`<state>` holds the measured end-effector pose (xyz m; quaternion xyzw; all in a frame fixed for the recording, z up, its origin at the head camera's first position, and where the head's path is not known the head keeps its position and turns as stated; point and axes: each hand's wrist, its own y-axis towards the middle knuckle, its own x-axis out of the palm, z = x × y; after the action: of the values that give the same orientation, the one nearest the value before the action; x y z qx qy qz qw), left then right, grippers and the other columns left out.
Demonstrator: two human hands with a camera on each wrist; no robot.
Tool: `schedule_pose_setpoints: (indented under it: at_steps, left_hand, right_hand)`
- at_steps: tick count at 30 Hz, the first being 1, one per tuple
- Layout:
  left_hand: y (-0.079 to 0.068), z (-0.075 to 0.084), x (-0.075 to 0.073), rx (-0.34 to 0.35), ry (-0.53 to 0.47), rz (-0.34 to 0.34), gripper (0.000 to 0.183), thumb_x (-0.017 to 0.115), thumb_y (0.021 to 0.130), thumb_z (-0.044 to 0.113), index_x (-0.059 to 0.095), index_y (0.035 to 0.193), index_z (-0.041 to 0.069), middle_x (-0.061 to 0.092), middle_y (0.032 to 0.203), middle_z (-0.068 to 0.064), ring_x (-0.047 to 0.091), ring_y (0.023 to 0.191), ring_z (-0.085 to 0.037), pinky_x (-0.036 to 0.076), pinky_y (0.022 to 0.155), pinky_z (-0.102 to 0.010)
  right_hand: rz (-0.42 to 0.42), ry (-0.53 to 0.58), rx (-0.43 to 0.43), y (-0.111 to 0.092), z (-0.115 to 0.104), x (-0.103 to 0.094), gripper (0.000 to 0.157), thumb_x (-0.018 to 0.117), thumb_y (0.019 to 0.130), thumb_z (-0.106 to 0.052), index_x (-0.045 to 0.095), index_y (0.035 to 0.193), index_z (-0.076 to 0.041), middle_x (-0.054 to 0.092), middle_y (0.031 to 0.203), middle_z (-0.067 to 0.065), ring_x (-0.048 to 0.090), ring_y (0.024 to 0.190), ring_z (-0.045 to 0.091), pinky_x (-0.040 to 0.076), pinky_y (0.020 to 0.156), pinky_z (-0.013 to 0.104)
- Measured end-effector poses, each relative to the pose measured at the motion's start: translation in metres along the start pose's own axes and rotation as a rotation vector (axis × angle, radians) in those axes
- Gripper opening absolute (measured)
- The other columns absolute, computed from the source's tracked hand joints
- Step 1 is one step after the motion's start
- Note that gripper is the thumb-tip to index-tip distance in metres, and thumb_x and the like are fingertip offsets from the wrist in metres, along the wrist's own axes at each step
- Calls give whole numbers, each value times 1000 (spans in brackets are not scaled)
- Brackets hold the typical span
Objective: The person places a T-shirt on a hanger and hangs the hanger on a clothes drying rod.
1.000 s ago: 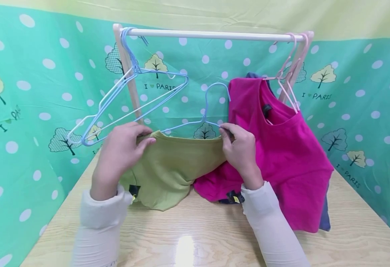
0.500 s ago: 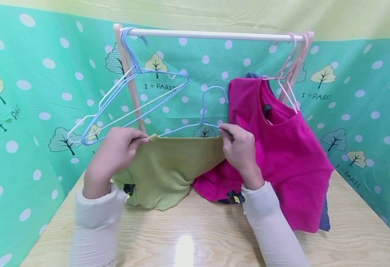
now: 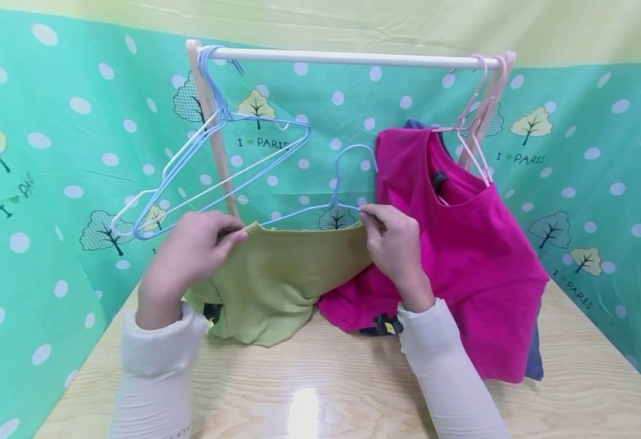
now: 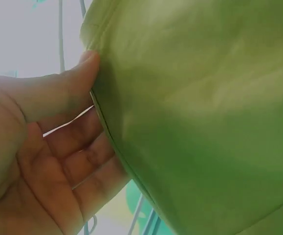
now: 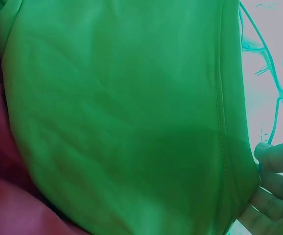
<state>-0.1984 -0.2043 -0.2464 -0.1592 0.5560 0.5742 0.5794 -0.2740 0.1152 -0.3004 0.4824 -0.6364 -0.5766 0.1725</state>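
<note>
A yellow-green shirt [image 3: 287, 262] is stretched between my two hands, its lower part hanging to the table. A light blue clothes hanger [image 3: 304, 210] runs along its neckline, with the hook standing up. My left hand [image 3: 188, 247] pinches the shirt's left shoulder between thumb and fingers; in the left wrist view the thumb [image 4: 65, 90] lies on the cloth's front and other fingers are behind it. At the other shoulder, my right hand [image 3: 394, 244] pinches the hanger's arm together with the shirt's edge. The hanger's ends are hidden by cloth and fingers.
A clothes rack [image 3: 342, 57] stands behind. Blue and white hangers [image 3: 216, 122] hang at its left end. At the right, a magenta shirt [image 3: 463, 256] hangs on a pink hanger [image 3: 476, 152], with a dark blue garment [image 3: 534, 353] behind. All stand on a wooden table [image 3: 265, 396].
My left hand has moved slightly left, drawing the shirt's neckline out straighter. The hanger's hook sits a little lower. My right hand has hardly moved.
</note>
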Motion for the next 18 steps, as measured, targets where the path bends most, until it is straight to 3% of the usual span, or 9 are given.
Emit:
schedule_pose_setpoints:
  at_steps: [7,18]
  left_hand:
    - [2,9,7,29,49,71,9,77,92,10,80,98,4,75,89,-8,64,70,-21,53,65,-39]
    - [3,8,8,-38,104,88,12,81,88,10,83,100,8,77,91,-10,66,71,-24,50,56,-39]
  right_hand:
    - [-10,-10,24,-1,-1,0,13,74,92,-2,78,103,4,75,90,16,61,68,23,53,62,34]
    - [-74,-23,37,-2,3,3,10,70,95,-1,77,103,3,75,92,15,69,78,26,58,71,41]
